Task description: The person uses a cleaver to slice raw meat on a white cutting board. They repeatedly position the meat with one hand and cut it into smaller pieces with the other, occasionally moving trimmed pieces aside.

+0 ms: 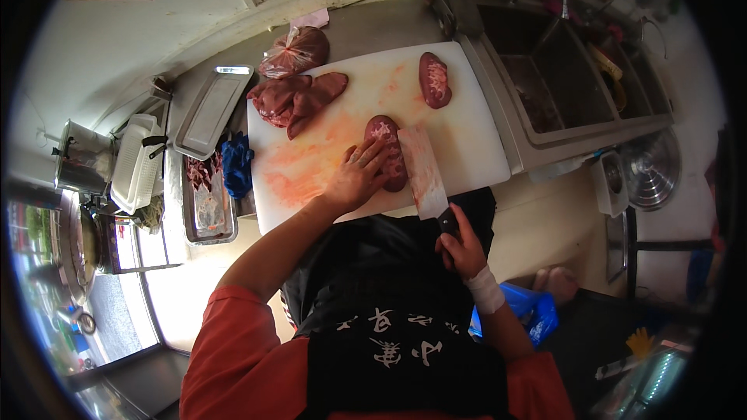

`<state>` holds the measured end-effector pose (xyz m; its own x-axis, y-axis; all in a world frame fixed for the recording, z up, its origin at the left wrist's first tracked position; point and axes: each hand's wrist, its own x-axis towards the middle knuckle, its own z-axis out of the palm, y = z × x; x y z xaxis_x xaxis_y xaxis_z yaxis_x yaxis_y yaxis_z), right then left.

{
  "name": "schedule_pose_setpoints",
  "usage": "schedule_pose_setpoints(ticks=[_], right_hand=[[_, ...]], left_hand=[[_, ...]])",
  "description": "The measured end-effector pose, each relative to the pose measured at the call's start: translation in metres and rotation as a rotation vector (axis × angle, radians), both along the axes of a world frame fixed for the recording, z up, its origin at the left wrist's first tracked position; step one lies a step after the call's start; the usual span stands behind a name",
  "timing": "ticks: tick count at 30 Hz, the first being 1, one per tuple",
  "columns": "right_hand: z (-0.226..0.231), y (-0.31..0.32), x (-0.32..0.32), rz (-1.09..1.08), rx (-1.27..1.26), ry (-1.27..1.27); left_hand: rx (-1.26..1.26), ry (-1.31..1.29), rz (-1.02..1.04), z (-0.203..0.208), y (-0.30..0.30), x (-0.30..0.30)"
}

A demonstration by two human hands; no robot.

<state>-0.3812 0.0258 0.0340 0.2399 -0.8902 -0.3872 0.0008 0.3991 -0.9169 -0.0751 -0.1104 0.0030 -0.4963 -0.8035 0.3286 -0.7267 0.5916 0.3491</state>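
My left hand (359, 174) lies with fingers stretched out over a dark red, oval kidney half (397, 169) with whitish streaks on its upper face. Beside that kidney, a broad cleaver (424, 175) with a smeared blade rests low over the white cutting board (478, 136). Its dark handle is gripped by my right hand (464, 247), whose wrist has a white wrap. A second kidney half (434, 80) lies apart at the board's far right. Glossy slabs of liver (292, 103) sit at the far left corner, next to a clear bag of dark red meat (299, 50).
Left of the board are an empty metal tray (214, 113), a tray with dark meat (208, 214), a blue cloth-like bundle (237, 165) and a white basket (140, 159). A steel sink (541, 82) with a faucet borders the right. A blue bag (529, 311) is below.
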Motion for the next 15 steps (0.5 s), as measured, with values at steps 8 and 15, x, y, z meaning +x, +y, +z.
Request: schedule_pose_setpoints(ticks=[8,15], right_hand=[[0.007,-0.014,0.008,0.036,-0.024,0.137],[-0.008,-0.061,0.023,0.014,-0.029,0.068]], left_hand=[[0.002,-0.034,-0.053,-0.006,0.001,0.009],[-0.006,-0.044,-0.052,-0.007,0.001,0.009]])
